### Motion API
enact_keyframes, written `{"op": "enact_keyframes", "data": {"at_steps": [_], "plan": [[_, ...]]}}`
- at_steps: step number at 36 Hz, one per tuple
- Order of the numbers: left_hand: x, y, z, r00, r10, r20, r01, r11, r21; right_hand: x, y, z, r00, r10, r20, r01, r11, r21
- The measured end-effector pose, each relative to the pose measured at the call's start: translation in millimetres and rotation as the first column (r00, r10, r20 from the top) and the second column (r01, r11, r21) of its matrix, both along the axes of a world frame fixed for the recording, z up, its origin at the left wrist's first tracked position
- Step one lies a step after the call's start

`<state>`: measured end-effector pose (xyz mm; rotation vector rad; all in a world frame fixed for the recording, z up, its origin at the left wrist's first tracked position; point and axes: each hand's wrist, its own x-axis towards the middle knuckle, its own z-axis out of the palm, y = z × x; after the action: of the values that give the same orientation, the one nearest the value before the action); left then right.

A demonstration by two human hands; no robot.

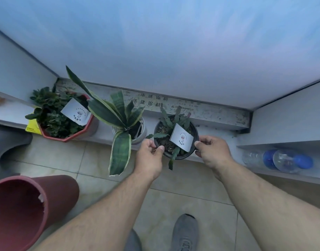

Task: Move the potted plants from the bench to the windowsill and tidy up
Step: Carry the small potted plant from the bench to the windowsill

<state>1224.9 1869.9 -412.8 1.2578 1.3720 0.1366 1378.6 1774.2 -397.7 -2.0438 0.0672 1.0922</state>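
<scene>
Black pot with cactus sits on the windowsill, at its front edge, right of centre; left hand pinches its left rim, right hand its right rim, fingers curled. White card stands in the soil; grey pot with snake plant just left, red pot at the sill's left end.

We saw the scene in dim, cool, bluish light that came through the frosted pale-blue window pane above. Shadows were soft and faint. The wide lens bowed straight lines toward the edges. The dark-red round plastic pot at the lower left and the clear plastic bottles with blue caps looked soft and blurred.
</scene>
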Motion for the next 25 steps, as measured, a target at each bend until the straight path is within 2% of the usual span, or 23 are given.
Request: {"op": "enact_keyframes", "data": {"at_steps": [5,11,15,20,22,25], "plan": [[3,1,-6,0.999,0.017,0.035,-0.016,1.000,-0.025,4,5,-5,1.000,-0.025,-0.003,0.025,1.000,0.015],[4,8,-7,1.000,0.025,0.005,-0.025,1.000,-0.006,2,6,-8,0.999,-0.036,-0.028,0.036,0.999,0.027],[5,9,-2,0.999,0.011,-0.033,-0.013,0.999,-0.048,0,6,-5,0.999,-0.021,-0.039,0.021,1.000,0.000],[7,16,13,0.995,0.037,-0.088,-0.048,0.990,-0.130,-2,9,7,0.994,0.091,-0.060,-0.094,0.994,-0.047],[6,17,18,0.994,0.021,-0.111,-0.041,0.983,-0.178,-3,6,9,0.990,0.121,-0.070,-0.127,0.989,-0.075],[-2,11,37,0.982,-0.090,-0.164,0.061,0.983,-0.175,-2,-3,22,0.993,0.109,-0.037,-0.113,0.983,-0.142]]}}
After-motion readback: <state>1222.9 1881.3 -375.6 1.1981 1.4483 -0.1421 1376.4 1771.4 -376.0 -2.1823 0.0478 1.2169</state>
